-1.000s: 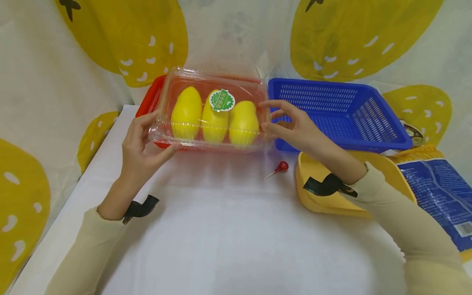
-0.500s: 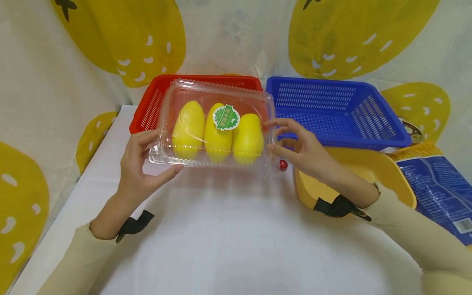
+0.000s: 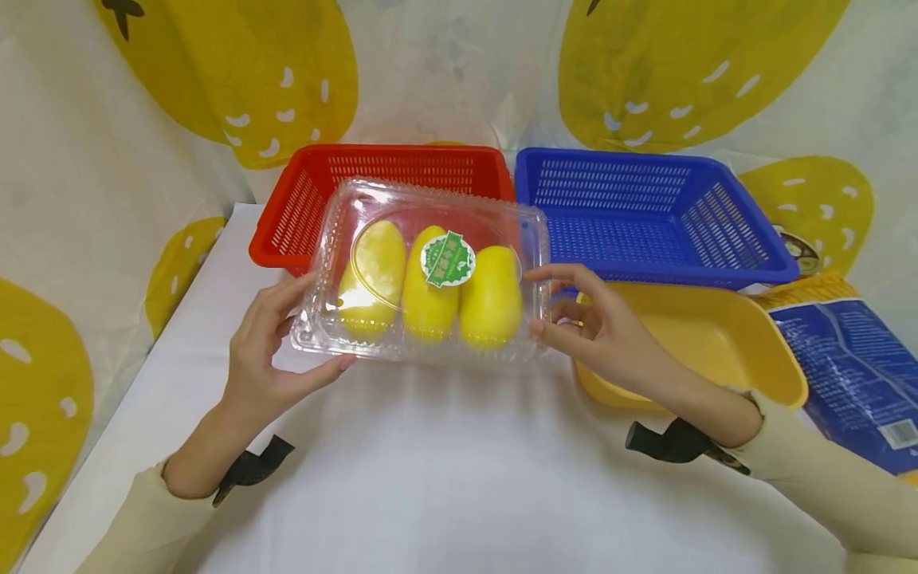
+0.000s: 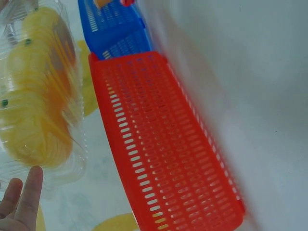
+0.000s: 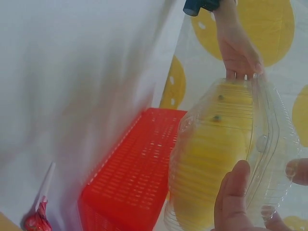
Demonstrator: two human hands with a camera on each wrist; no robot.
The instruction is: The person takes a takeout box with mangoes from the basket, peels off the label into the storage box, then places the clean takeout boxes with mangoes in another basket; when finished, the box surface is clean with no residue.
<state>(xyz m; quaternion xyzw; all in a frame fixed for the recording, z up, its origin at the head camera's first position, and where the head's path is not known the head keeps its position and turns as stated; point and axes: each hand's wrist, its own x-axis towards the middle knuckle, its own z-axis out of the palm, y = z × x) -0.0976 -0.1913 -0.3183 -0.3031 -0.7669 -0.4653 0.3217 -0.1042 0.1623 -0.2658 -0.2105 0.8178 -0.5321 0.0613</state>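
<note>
A clear plastic box [image 3: 358,199] holds three yellow mangoes [image 3: 430,307], with a green and white round label [image 3: 448,259] on its lid. My left hand [image 3: 261,363] grips the box's left end, thumb at the near edge. At the right end, my right hand [image 3: 602,327] holds it between thumb and fingers. In the left wrist view, two fingertips [image 4: 32,180] touch the box's end below the mangoes [image 4: 36,130]. The right wrist view shows the box [image 5: 276,139] raised beside the red basket [image 5: 130,178], with the left hand [image 5: 238,50] at its far end.
Behind the box stand a red basket [image 3: 290,215] and, to its right, a blue basket [image 3: 753,231]. A yellow tub [image 3: 782,359] and a blue bag [image 3: 839,367] lie at the right. A red lollipop [image 5: 38,219] rests on the white table [image 3: 459,486].
Both hands have brought the box nearer to me and slightly right, away from over the red basket. More of that basket shows, and the box now hides the lollipop in the head view.
</note>
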